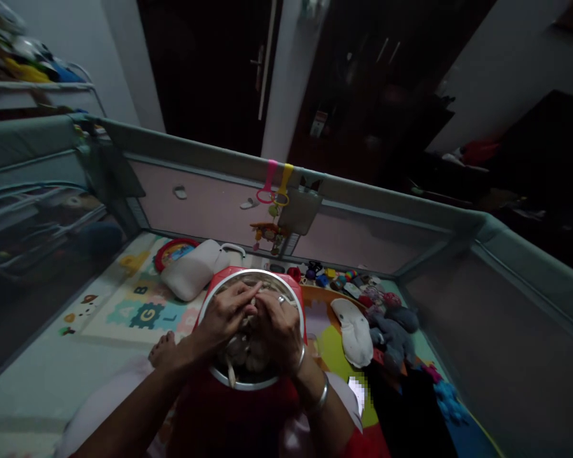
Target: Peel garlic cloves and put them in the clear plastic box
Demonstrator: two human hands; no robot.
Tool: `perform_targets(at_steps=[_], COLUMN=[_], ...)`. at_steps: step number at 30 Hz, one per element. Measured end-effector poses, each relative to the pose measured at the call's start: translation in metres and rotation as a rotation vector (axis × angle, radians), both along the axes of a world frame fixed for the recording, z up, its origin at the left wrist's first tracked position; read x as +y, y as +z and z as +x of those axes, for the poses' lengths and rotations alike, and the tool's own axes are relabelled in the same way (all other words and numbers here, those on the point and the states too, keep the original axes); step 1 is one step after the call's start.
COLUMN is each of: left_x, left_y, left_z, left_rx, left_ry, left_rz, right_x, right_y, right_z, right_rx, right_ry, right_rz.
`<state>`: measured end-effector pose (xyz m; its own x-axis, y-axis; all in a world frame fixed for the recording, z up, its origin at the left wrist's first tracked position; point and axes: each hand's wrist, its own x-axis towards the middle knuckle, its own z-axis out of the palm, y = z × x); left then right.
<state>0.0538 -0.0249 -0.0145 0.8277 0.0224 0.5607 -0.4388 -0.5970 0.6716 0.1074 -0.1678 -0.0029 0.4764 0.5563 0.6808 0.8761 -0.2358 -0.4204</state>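
Note:
A round steel bowl (293, 289) with a shiny rim rests on a red stool (222, 277) in front of me. Pale garlic bulbs (254, 359) lie in it, one with a dry stalk (231, 374) leaning over the near rim. Above the bowl my left hand (229, 312) and my right hand (279, 318) meet, fingers bent and pinched together. Between their fingertips is a small pale garlic clove (253, 302), mostly covered by the fingers. A ring and bangles show on my right hand and wrist.
A fabric-and-mesh playpen wall (210, 149) surrounds the play mat (114, 375). A white seat-like object (191, 273) stands left of the bowl. On the right lie a white pillow (353, 334), a grey plush toy (396, 337), and a lit phone (357, 394). Small toys (322, 278) line the far edge.

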Motion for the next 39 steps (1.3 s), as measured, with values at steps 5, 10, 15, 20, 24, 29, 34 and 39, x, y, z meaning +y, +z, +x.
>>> perform_targets(at_steps=[5,10,15,20,24,29,34,39], left_x=[-0.003,-0.005,-0.001,-0.001,-0.003,-0.007,-0.011,-0.015], left_y=[0.000,0.000,0.000,0.004,0.010,0.010,0.006,0.004], left_z=[0.003,0.002,0.003,0.001,-0.002,-0.003,-0.003,-0.003], left_rx=[-0.020,0.038,0.032,0.037,0.085,0.115,0.084,0.045], left_ry=[-0.038,-0.021,0.064,0.067,0.093,0.133,0.164,0.143], left_rz=[-0.030,-0.119,-0.240,-0.212,-0.215,-0.081,0.013,0.017], right_x=[-0.002,-0.005,-0.006,-0.005,-0.005,-0.004,-0.004,-0.005], right_y=[-0.003,0.006,0.015,0.006,0.002,0.003,0.001,-0.002], right_z=[0.005,0.010,0.011,0.011,0.011,0.012,0.011,0.011], right_rx=[0.006,0.077,0.236,0.296,0.230,0.102,0.079,0.160], right_ry=[-0.006,0.003,0.094,0.101,0.078,0.050,0.013,-0.029], right_rz=[0.020,0.043,0.068,0.095,0.032,-0.038,-0.098,-0.067])
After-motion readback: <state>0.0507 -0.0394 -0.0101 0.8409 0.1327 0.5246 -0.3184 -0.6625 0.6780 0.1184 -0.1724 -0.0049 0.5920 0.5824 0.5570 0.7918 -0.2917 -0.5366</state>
